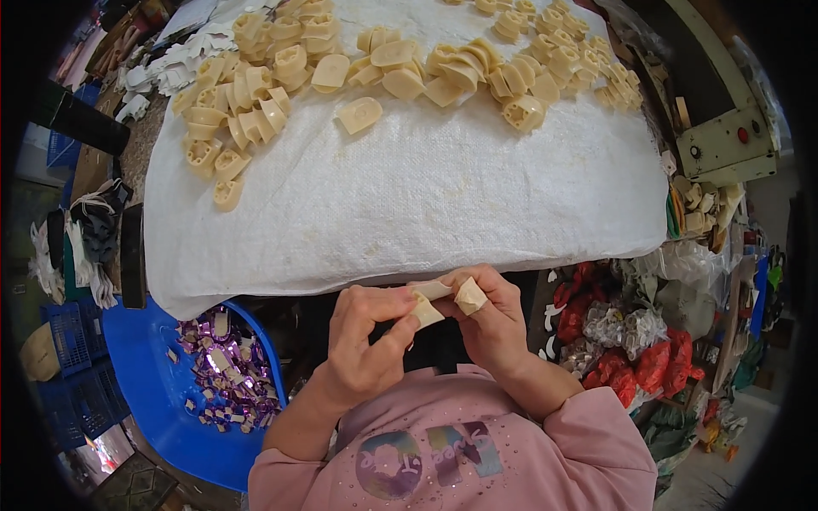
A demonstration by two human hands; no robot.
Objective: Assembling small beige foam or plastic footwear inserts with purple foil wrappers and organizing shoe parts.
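Observation:
Close to my body, just off the near edge of the white woven sheet (409, 204), both hands meet at chest height. My left hand (368, 336) pinches a cream, tape-like strip (426, 315) between thumb and fingers. The strip stretches across to my right hand (492, 319), whose curled fingers grip its other end. A pale wrapping (470, 295) shows at the tip of my right thumb; whether it joins the strip I cannot tell. Beyond my hands, many beige moulded plastic pieces, shaped like shoe heels (360, 114), lie in rows and heaps along the sheet's far side.
A blue basin (153, 400) at the lower left holds shiny purple and beige bits (223, 366). Red and clear plastic bags (652, 366) pile up at the right. A pale green machine housing (728, 145) stands at the far right, and gloves (81, 247) hang at the left.

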